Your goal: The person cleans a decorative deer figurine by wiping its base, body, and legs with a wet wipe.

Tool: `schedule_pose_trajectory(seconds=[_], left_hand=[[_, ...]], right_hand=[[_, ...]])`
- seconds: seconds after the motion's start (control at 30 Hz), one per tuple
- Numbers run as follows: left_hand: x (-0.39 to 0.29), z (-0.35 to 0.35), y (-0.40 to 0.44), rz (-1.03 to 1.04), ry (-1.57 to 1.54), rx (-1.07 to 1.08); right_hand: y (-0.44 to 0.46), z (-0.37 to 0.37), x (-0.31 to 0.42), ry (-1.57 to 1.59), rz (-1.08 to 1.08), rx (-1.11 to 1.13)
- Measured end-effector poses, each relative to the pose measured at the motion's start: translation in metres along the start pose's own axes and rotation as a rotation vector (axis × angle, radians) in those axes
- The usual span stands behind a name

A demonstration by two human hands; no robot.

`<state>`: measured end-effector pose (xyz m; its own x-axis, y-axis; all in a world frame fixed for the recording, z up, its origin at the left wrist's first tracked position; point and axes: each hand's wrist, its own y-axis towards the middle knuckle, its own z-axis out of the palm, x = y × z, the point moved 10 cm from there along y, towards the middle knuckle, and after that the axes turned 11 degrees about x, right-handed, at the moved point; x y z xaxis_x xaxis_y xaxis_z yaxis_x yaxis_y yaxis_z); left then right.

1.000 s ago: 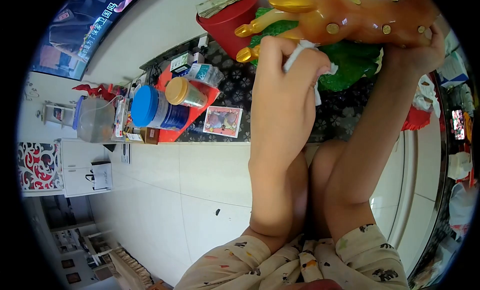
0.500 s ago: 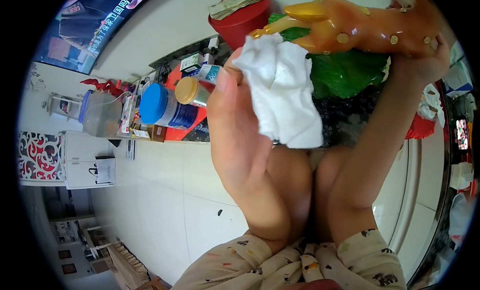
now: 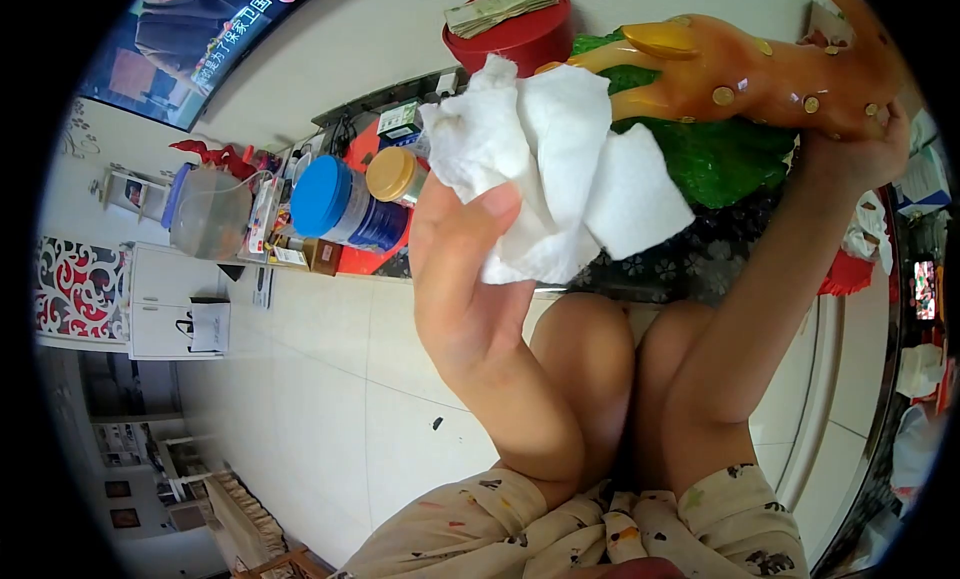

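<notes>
A crumpled white cloth (image 3: 560,169) is pinched in my left hand (image 3: 470,269), thumb on top, held in front of the figurine's golden legs. My right hand (image 3: 865,144) grips the orange-brown animal figurine (image 3: 760,79) near its far right end, with the fingers partly hidden behind it. The glossy figurine has gold coin shapes on its body. It lies sideways over a green leaf-shaped piece (image 3: 720,159) on the dark patterned tabletop (image 3: 700,254).
A red round box (image 3: 510,34) with banknotes (image 3: 500,7) stands at the back. Left of my left hand are a blue-lidded tub (image 3: 345,204), a yellow-lidded jar (image 3: 395,174) and a clear container (image 3: 210,219). A red item (image 3: 848,271) and plastic bag lie at right.
My left hand has drawn back from the figurine's legs to the left and turned over, and the white cloth, earlier bunched up, now spreads out from it. My right hand still holds the figurine.
</notes>
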<state>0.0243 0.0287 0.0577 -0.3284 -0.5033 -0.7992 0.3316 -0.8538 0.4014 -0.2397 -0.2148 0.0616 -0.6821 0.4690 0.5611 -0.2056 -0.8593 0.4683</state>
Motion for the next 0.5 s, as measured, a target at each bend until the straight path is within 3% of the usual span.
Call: schedule_pose_trajectory(seconds=[0.23, 0.3, 0.5], left_hand=[[-0.010, 0.006, 0.002, 0.066, 0.151, 0.198], [-0.012, 0.007, 0.001, 0.017, 0.101, 0.175], [-0.018, -0.015, -0.010, -0.040, 0.409, 0.043]], right_hand=[[0.001, 0.000, -0.003, 0.080, 0.003, 0.024], [0.001, 0.001, -0.002, 0.061, -0.006, 0.029], [-0.003, 0.007, -0.002, 0.076, 0.035, 0.033]])
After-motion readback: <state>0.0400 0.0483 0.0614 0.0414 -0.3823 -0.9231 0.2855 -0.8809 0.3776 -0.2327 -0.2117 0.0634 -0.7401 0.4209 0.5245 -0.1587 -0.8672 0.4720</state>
